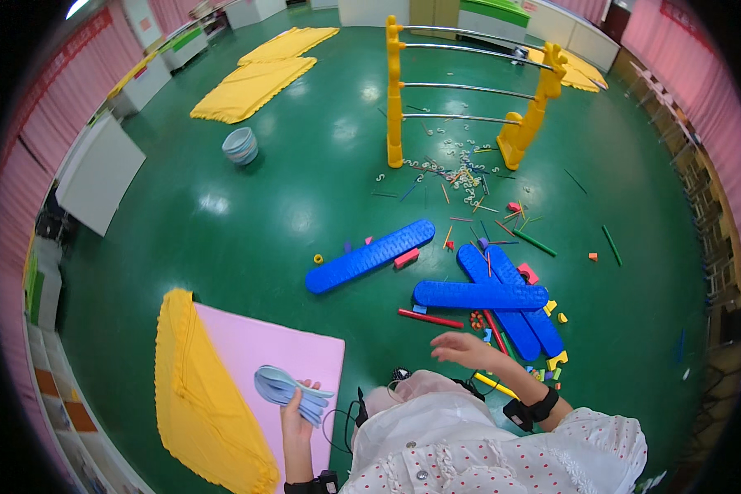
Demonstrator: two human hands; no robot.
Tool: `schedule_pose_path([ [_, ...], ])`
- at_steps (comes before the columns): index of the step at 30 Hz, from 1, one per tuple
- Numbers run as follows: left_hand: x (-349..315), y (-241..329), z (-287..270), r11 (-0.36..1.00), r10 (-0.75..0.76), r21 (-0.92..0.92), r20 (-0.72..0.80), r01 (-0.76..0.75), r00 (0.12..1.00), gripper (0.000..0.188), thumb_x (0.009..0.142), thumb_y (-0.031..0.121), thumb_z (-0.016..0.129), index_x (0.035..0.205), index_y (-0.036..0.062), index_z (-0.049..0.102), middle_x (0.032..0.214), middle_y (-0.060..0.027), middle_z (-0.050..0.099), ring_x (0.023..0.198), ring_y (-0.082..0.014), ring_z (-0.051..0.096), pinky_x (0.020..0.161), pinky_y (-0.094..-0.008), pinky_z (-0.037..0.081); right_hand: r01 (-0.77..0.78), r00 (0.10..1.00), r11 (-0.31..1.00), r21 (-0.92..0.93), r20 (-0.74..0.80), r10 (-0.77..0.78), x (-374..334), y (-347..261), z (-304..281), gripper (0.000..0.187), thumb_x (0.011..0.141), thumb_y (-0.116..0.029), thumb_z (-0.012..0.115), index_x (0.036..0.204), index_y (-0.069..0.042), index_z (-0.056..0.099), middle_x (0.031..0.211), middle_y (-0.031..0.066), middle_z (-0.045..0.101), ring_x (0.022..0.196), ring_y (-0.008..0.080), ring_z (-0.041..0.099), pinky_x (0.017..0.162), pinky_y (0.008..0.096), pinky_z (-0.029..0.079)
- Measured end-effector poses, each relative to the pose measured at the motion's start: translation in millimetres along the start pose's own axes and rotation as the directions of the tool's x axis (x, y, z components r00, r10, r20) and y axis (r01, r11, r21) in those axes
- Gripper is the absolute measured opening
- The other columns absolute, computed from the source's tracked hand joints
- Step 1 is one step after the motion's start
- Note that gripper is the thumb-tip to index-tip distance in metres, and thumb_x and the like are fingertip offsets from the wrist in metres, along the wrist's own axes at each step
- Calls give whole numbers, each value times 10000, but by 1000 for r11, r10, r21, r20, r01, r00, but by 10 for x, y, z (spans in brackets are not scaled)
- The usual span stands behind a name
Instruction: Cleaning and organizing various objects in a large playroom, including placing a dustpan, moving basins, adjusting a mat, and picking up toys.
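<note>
My left hand grips a stack of pale blue flat curved pieces above a pink mat. My right hand is stretched forward over the green floor, fingers apart and holding nothing. It hovers just below a red stick and near a small orange piece. A black band wraps my right wrist. Three long blue studded planks lie ahead: one to the left, one lying crosswise over a slanted one.
A yellow cloth borders the pink mat. A yellow rack with metal bars stands far ahead amid scattered sticks, hooks and small blocks. A stack of bowls, more yellow mats, a white table and pink curtains ring the room.
</note>
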State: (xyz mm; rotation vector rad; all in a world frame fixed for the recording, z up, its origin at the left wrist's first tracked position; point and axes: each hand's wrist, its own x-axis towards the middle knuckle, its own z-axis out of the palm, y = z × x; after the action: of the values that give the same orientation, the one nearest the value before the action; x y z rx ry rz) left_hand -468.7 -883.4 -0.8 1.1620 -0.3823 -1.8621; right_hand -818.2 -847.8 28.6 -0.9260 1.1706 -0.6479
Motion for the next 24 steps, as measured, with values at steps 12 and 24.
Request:
schedule_pose_path([
  [12,2342,1585,371,986,115,125,-47,-109,992,216,823,114,471,1013,27,418,874,-80,496,855,-244,527,813,-408,430,-33,998,990,-139,-56,25,1582,-431,-565,340,798,-212,517,1058,4,480,959,109,573,863,174,550,757,286,434],
  [24,4379,2802,1071,997,-74,19,69,72,995,107,817,161,471,846,60,447,605,-5,410,541,-137,410,552,-292,382,-287,904,953,-94,-357,237,3272,-1796,-1275,310,789,-215,508,1018,-7,514,866,91,598,779,169,581,691,289,466],
])
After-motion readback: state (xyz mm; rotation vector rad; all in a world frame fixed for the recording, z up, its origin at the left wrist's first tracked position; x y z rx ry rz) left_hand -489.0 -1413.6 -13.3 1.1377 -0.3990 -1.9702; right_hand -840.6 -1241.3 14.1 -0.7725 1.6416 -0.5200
